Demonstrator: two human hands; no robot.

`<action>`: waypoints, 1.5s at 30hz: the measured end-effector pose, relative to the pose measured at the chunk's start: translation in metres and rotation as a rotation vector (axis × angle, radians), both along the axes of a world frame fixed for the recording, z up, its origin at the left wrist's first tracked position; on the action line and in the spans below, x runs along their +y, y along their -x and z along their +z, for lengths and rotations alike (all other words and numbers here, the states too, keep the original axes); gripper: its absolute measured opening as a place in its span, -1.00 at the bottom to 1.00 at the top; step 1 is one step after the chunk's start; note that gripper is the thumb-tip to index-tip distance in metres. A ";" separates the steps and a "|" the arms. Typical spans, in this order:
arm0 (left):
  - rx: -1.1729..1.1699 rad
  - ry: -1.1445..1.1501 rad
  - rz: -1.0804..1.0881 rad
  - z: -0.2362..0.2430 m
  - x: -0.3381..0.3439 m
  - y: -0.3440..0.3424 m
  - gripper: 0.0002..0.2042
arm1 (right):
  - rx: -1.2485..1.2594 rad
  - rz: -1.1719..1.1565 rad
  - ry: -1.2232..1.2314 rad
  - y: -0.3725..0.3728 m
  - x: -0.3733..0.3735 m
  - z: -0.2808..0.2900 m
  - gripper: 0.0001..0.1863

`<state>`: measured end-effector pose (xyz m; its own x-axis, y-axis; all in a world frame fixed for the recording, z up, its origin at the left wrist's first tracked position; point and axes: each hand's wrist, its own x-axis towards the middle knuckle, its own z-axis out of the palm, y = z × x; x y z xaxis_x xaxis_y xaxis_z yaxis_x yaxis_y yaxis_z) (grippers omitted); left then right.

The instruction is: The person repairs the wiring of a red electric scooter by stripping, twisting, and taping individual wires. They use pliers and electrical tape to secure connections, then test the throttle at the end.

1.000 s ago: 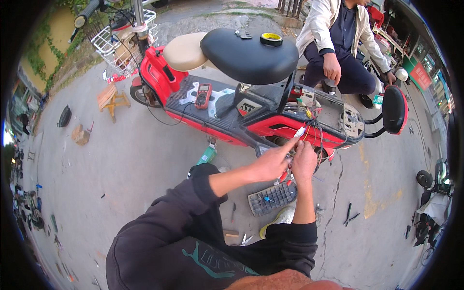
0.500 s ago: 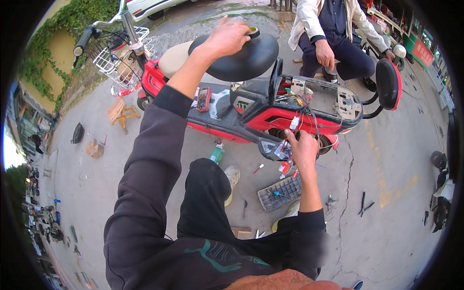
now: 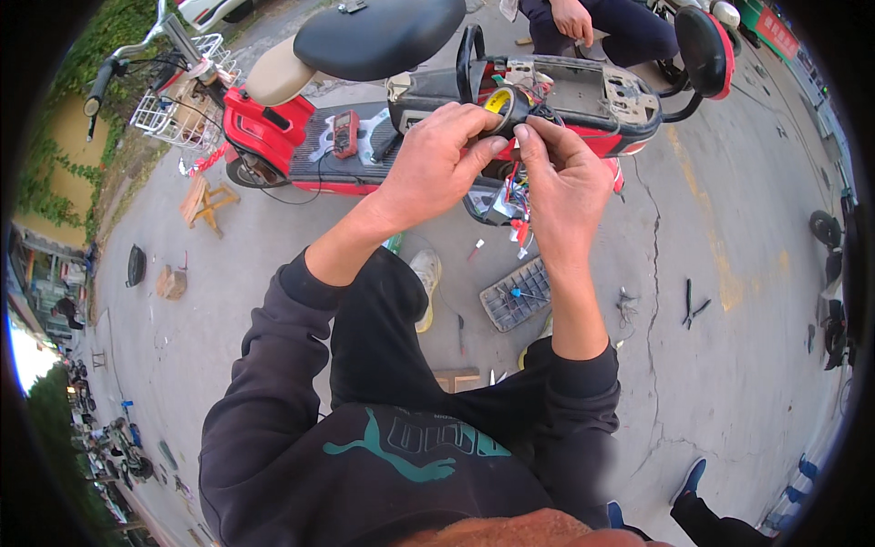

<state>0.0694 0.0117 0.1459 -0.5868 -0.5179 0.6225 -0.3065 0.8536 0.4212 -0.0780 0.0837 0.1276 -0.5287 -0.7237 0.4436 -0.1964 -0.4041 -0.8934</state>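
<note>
Both my hands meet at a roll of black tape [image 3: 501,104] with a yellow inside ring. My left hand [image 3: 439,162] grips it from the left; my right hand [image 3: 562,187] pinches its lower right edge. Just behind and below them are tangled wires and connectors [image 3: 518,228] hanging from the side of a red electric scooter [image 3: 264,123], whose rear compartment [image 3: 583,87] stands uncovered. A dark seat [image 3: 378,32] and a beige pad [image 3: 278,73] lie along it. A red multimeter [image 3: 345,132] rests on the footboard.
A co-worker's hand [image 3: 572,20] shows beyond the scooter, and another person's shoe [image 3: 691,481] at lower right. On the pavement lie a grey ribbed tray [image 3: 510,305], pliers [image 3: 694,308], a wooden stool [image 3: 205,208] and a cardboard box [image 3: 171,283]. Parked bikes line both sides.
My left hand reached up to the tape on the seat, then brought it down to my right hand, which has left the hanging wires. The view has shifted, the scooter now sitting higher.
</note>
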 end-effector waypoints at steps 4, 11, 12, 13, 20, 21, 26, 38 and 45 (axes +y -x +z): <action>-0.023 0.216 0.076 -0.008 0.009 0.008 -0.80 | 0.178 -0.131 -0.111 0.004 0.008 -0.002 -0.85; -0.099 0.243 0.099 -0.008 0.020 0.009 -0.79 | 0.604 -0.346 0.035 0.008 0.005 -0.017 -0.88; -0.103 0.236 0.099 -0.008 0.021 0.008 -0.80 | 0.702 -0.377 0.080 0.008 0.004 -0.019 -0.86; -0.082 0.168 0.117 -0.007 0.020 0.009 -0.81 | 0.800 -0.408 0.127 0.009 0.003 -0.020 -0.85; 0.055 0.021 0.151 -0.002 0.019 0.004 -0.81 | 0.427 -0.246 0.046 0.008 0.006 -0.007 -0.92; 0.059 0.043 0.157 0.001 0.020 0.004 -0.80 | 0.215 -0.149 0.090 0.011 0.005 -0.008 -0.92; 0.036 0.159 0.139 0.009 0.021 -0.002 -0.79 | -0.025 0.050 0.275 0.005 0.008 0.011 -0.64; -0.176 0.110 0.093 0.007 0.017 -0.002 -0.77 | 0.499 -0.258 0.115 0.019 0.003 -0.005 -0.92; -0.140 0.509 0.242 0.046 -0.048 -0.020 -0.79 | 0.387 -0.238 0.081 0.009 0.012 0.004 -0.91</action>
<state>0.0895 -0.0362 0.1922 -0.5835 -0.3031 0.7534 -0.5416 0.8365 -0.0829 -0.0869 0.0961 0.1320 -0.4599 -0.5575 0.6912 -0.6053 -0.3727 -0.7034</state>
